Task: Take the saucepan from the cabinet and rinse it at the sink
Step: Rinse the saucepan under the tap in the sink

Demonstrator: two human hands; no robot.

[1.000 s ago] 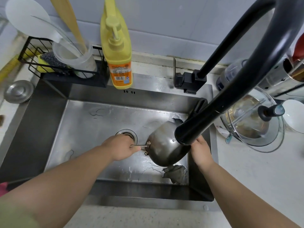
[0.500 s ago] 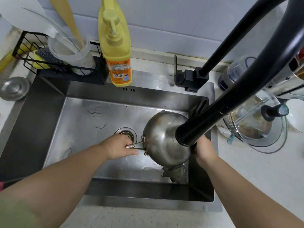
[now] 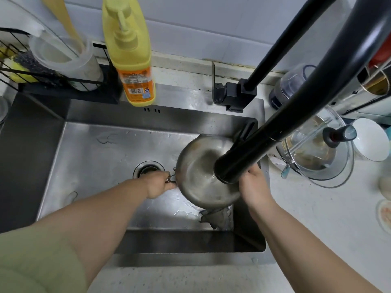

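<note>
The pan point(image 3: 203, 174) has tipped mouth-up under the tap point(image 3: 232, 166) at the sink's point(image 3: 88, 149) right end, left hand point(image 3: 157, 183) clenched on its handle, right hand point(image 3: 252, 182) clasping the rim; wet steel, slippery, stiff, probably light.

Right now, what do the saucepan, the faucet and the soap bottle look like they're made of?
Saucepan: brushed stainless steel by the look, grey and softly reflective. Faucet: probably metal with a matte black coating; no shine. Soap bottle: yellow plastic, opaque, with a printed orange label.
</note>
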